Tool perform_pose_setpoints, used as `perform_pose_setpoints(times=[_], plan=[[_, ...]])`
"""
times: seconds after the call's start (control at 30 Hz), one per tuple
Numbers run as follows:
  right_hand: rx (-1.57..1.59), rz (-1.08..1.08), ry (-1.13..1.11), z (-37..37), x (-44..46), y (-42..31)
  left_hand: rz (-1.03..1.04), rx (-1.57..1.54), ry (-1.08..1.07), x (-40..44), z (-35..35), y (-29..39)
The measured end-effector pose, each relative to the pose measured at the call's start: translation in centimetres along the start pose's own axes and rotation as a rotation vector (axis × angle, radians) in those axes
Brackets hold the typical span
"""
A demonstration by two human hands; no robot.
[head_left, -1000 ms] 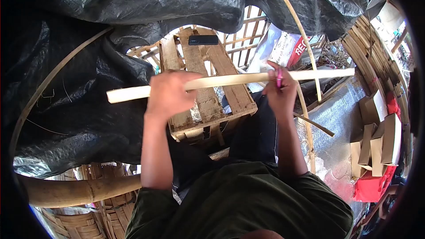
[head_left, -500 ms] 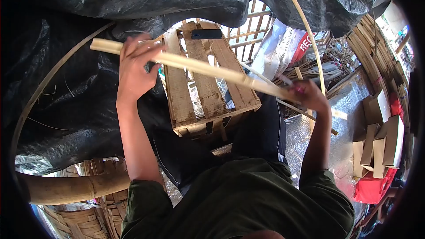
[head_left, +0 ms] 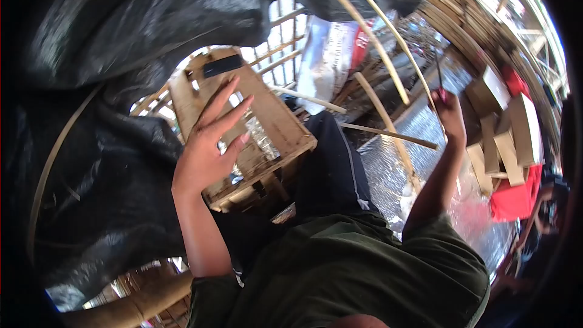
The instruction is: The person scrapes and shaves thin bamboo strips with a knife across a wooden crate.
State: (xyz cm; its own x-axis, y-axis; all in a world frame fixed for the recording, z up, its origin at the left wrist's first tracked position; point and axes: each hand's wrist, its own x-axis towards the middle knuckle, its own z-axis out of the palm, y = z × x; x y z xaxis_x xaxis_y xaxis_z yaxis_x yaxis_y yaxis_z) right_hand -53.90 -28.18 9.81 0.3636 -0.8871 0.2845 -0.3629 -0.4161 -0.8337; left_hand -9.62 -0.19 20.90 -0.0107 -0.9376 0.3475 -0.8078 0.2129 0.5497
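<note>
My left hand is held over the wooden slatted crate with its fingers spread and nothing in it. On the right, my right hand is closed round the reddish handle of what looks like a knife, its thin dark blade pointing up. A long thin bamboo strip runs down to beside my right hand; whether they touch I cannot tell. Another pale bamboo strip slants across the upper middle, apart from both hands.
A dark phone lies on the crate's far end. Black plastic sheeting hangs at the left. A shorter stick and a bamboo piece lie beyond my knee. Cardboard boxes and a red bag stand at the right.
The bamboo piece that lay across both hands is out of my left hand, which is open now. My right hand has risen a little with the knife. The view has turned.
</note>
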Motion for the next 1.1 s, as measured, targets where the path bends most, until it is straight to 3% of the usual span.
perform_pose_setpoints(times=[0.1,0.23,0.27,0.33,0.5,0.57,0.67,0.73,0.77,0.83,0.87,0.9,0.97,1.03,1.1], plan=[[-0.048,-0.013,0.178,-1.3,2.5,-0.2,0.041,-0.024,-0.135,2.2,2.5,1.7],[-0.648,-0.049,0.376,-6.6,7.7,3.0,0.124,-0.087,-0.226,3.9,5.1,2.9],[-0.708,0.09,0.374,-7.4,8.2,1.2,0.135,-0.081,-0.244,4.1,5.5,3.2],[-0.803,-0.048,0.403,-9.2,10.5,2.6,0.156,-0.058,-0.269,4.3,6.1,3.2],[-0.832,0.015,0.385,-10.4,13.2,1.0,0.056,-0.073,-0.235,5.3,7.4,3.1],[-0.89,0.144,0.254,-10.1,12.7,-3.3,0.006,-0.094,-0.212,5.9,7.6,2.8],[-0.861,0.057,0.095,-11.1,13.0,-5.9,-0.029,-0.062,-0.204,6.0,8.4,2.3],[-0.941,-0.191,0.117,-11.6,13.4,-5.6,0.008,-0.051,0.092,6.0,9.4,2.4],[-0.94,-0.192,0.121,-11.9,13.7,-5.6,0.011,-0.049,0.093,6.2,9.5,2.8],[-1.153,-0.336,0.088,-12.5,13.8,-6.4,0.051,0.363,0.453,7.1,9.8,3.3],[-1.24,-0.485,0.2,-12.4,13.4,-6.4,0.089,0.517,0.413,7.1,9.8,3.2],[-1.248,-0.481,0.211,-12.4,13.7,-7.1,0.1,0.513,0.417,7.3,10.4,2.8],[-1.285,-0.408,0.087,-12.4,14.4,-8.7,0.04,0.239,0.039,7.4,12.5,1.1],[-1.318,-0.429,0.156,-12.6,14.7,-10.5,-0.065,0.084,-0.084,7.7,15.2,0.2],[-1.34,-0.472,0.271,-13.2,15.6,-12.2,0.026,0.186,-0.085,8.3,17.7,-0.5]])
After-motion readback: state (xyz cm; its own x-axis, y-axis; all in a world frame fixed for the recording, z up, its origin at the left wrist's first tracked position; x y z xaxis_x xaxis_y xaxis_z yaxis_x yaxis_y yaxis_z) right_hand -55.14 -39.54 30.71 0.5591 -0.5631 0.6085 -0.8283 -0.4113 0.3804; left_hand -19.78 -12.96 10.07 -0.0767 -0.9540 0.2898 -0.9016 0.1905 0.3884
